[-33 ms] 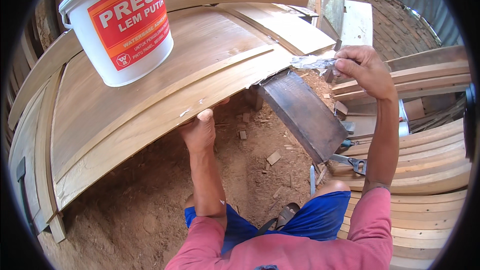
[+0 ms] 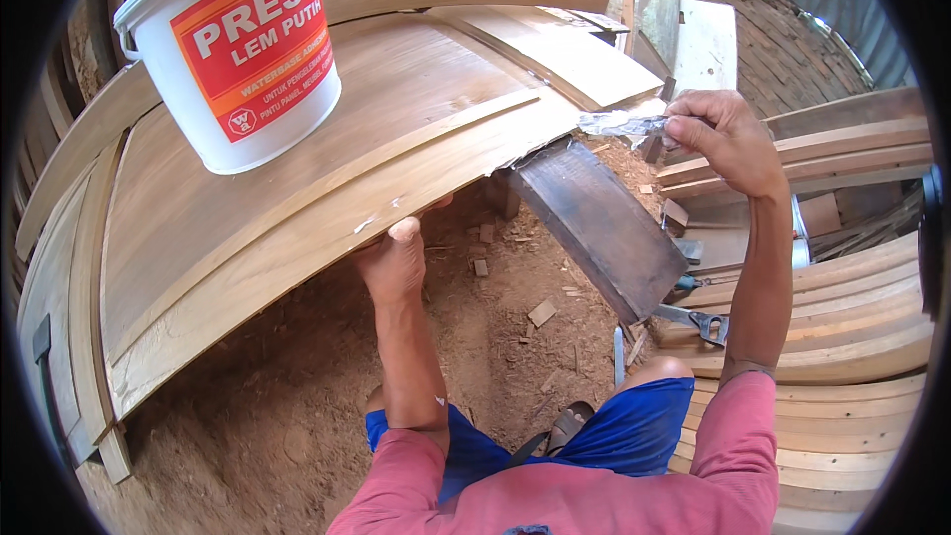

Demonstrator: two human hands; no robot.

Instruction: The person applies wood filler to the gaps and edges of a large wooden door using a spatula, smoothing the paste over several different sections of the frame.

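A wide wooden panel [image 2: 327, 159] with framed edges lies in front of me. Under its near edge, my left hand [image 2: 394, 263] grips the board with the thumb up against the rim. My right hand [image 2: 721, 139] pinches a thin flat spreader [image 2: 622, 124], smeared with white glue, its tip close to the panel's right end. Small white glue smears show on the near rail. On the panel stands a white glue bucket [image 2: 238, 69] with a red and orange label. A dark wooden block [image 2: 599, 228] sits below the panel's right corner.
Curved wooden pieces [image 2: 822, 317] are stacked at the right, with a handsaw [image 2: 708, 327] beside them. Wood scraps and shavings litter the dirt floor [image 2: 475, 337]. A corrugated metal sheet [image 2: 822, 0] stands at the far right. A dark clamp-like bar [image 2: 45, 367] is by the panel's left end.
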